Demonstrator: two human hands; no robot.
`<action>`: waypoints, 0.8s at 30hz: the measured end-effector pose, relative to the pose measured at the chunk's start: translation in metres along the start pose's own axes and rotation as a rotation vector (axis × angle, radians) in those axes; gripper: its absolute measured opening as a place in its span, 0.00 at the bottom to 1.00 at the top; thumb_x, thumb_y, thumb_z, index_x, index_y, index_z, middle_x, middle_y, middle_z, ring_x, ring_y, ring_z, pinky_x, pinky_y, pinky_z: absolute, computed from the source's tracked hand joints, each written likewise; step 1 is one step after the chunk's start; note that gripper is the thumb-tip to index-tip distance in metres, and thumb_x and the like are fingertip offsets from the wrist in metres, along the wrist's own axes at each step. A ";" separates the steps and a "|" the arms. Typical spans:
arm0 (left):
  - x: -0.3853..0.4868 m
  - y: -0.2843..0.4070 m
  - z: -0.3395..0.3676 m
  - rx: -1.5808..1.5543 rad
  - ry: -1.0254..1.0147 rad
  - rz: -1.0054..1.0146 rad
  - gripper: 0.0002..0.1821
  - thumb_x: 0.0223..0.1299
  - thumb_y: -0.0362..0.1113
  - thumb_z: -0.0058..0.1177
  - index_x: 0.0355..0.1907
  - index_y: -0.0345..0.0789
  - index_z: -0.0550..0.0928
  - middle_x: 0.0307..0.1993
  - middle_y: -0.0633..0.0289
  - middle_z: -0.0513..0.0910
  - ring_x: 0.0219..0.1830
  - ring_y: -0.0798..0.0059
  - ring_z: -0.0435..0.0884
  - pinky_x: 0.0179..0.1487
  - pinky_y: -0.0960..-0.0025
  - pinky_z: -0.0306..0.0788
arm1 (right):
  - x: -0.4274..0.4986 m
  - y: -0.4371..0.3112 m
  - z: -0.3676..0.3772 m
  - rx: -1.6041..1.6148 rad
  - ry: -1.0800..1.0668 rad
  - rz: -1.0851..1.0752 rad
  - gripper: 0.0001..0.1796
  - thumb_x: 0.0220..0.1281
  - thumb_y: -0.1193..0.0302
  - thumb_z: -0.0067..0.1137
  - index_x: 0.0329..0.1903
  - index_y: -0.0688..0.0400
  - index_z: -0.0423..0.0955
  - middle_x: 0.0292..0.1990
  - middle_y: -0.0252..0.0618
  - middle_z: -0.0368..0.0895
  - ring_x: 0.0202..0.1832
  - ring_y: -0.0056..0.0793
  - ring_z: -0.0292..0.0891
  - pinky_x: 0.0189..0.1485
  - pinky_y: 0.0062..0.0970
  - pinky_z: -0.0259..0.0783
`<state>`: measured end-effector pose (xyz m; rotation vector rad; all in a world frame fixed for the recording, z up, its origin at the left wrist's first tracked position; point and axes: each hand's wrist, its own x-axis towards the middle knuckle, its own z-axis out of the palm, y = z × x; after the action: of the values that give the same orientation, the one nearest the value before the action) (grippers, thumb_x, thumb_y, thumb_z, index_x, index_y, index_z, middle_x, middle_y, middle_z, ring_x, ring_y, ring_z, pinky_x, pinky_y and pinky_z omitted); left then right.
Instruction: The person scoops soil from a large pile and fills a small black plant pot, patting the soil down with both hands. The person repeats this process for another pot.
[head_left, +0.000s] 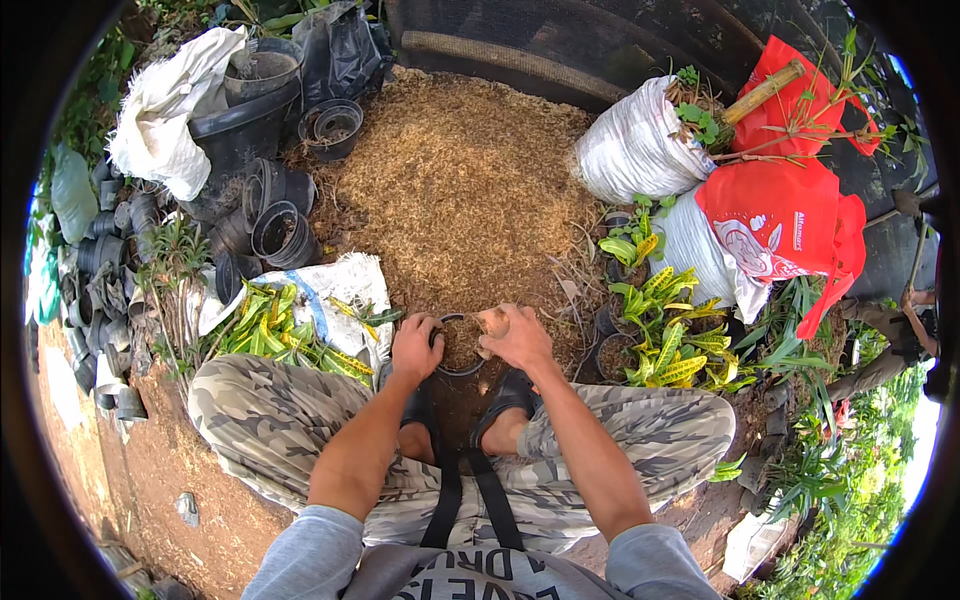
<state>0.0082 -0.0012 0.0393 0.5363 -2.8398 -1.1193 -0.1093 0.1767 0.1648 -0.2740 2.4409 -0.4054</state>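
A round black plastic pot stands on the ground between my feet, with brown mix inside. My left hand grips its rim from the left, thumb and fingers curled over the edge. Above the pot's right side is my right hand, fingers curled around a small clump of brown potting mix. A broad heap of light-brown, sawdust-like mix spreads just beyond the pot. Left of my left hand, cut yellow-green croton sprigs lie on a white woven sack.
Potted crotons stand to the right, below a white sack and a red bag. Black pots and a large tub crowd the left. Dark netting borders the back. Another person's arm shows at far right.
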 end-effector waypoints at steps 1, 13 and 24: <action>-0.002 0.004 -0.001 0.053 -0.021 0.066 0.17 0.56 0.39 0.58 0.50 0.42 0.82 0.65 0.55 0.72 0.68 0.58 0.68 0.66 0.58 0.66 | 0.001 0.001 0.000 0.005 0.000 0.000 0.45 0.47 0.47 0.69 0.70 0.46 0.66 0.63 0.45 0.68 0.63 0.47 0.71 0.62 0.44 0.70; -0.021 0.001 0.004 0.230 0.064 0.160 0.16 0.53 0.43 0.59 0.42 0.38 0.86 0.68 0.52 0.69 0.73 0.53 0.60 0.75 0.47 0.51 | -0.001 0.001 0.000 0.013 0.009 -0.051 0.45 0.46 0.47 0.70 0.69 0.46 0.66 0.62 0.47 0.69 0.63 0.49 0.71 0.64 0.42 0.70; -0.016 -0.002 0.007 0.120 0.213 0.097 0.15 0.54 0.32 0.55 0.46 0.38 0.83 0.64 0.49 0.72 0.68 0.49 0.67 0.70 0.50 0.59 | -0.004 -0.004 0.001 -0.001 0.062 -0.108 0.44 0.46 0.50 0.71 0.68 0.47 0.68 0.60 0.45 0.69 0.62 0.48 0.72 0.63 0.43 0.70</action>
<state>0.0228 0.0067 0.0342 0.4860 -2.7260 -0.8262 -0.1056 0.1736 0.1680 -0.4001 2.4940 -0.4664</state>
